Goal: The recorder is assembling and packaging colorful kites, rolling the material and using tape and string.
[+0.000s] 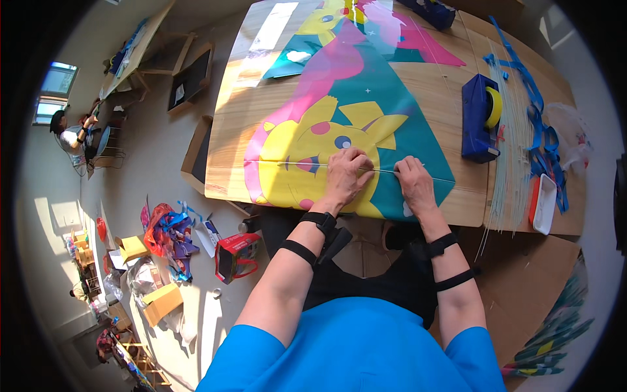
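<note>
A kite-like printed sheet (366, 81) in teal, pink and yellow, with a cartoon animal on it, lies on the wooden table before me. Across its near part runs a thin pale rod (384, 171). My left hand (346, 173) is closed with its fingers curled and pinching the rod over the yellow figure. To its right, my right hand (416, 185) pinches the same rod over the teal area, near the sheet's right corner. The fingertips hide the parts of the rod they grip.
On the table's right stand a blue tape dispenser (480, 117) with yellow tape, a bundle of thin pale rods (513, 150), blue ribbon (541, 130) and a white tray (544, 204). Another sheet (428, 39) lies beyond. Boxes and a red bag (236, 257) are on the floor, left.
</note>
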Available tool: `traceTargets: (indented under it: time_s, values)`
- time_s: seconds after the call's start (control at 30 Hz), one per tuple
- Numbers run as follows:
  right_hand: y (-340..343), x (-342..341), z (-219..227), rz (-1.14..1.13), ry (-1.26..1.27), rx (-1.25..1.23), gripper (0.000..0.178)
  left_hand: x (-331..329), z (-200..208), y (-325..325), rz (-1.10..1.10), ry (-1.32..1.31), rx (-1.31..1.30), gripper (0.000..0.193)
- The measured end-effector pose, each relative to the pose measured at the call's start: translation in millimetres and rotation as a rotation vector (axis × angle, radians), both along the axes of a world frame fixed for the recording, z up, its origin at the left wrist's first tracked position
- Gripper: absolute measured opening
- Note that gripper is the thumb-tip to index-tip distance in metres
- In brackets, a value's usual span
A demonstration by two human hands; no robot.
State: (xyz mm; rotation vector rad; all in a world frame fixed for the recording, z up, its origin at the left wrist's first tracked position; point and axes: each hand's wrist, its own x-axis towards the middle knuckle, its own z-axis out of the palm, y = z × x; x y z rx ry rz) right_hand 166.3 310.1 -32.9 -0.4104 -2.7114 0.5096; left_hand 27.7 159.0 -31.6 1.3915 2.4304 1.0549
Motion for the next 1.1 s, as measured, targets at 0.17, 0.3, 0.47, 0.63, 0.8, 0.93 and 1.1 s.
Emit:
traceTargets:
  time_s: [0.17, 0.3, 0.47, 0.63, 0.8, 0.93, 1.1]
  values:
    - [-1, 0, -3, 0.039, 0.020, 0.118, 0.008, -1, 2, 0, -0.005, -0.018, -0.014, 0.017]
    - [-1, -1, -1, 0.019, 0.020, 0.066, 0.006, 0, 5, 0, -0.010, -0.013, -0.010, 0.016]
    - [4, -2, 9, 0.053, -0.007, -0.024, 0.005, -2, 5, -1, -0.010, -0.017, -0.005, 0.015]
    - [7, -2, 8, 0.021, -0.065, -0.078, 0.004, -3, 3, 2, -0.018, -0.051, -0.018, 0.015]
    - [3, -7, 4, 0.003, -0.083, -0.030, 0.003, -2, 1, 0, -0.001, -0.009, -0.015, 0.014]
    - [3, -3, 4, -0.021, -0.086, 0.023, 0.003, -2, 0, 3, -0.020, -0.017, -0.006, 0.015]
    - [3, -3, 3, -0.024, -0.090, -0.031, 0.004, -2, 2, 2, -0.019, -0.025, -0.014, 0.015]
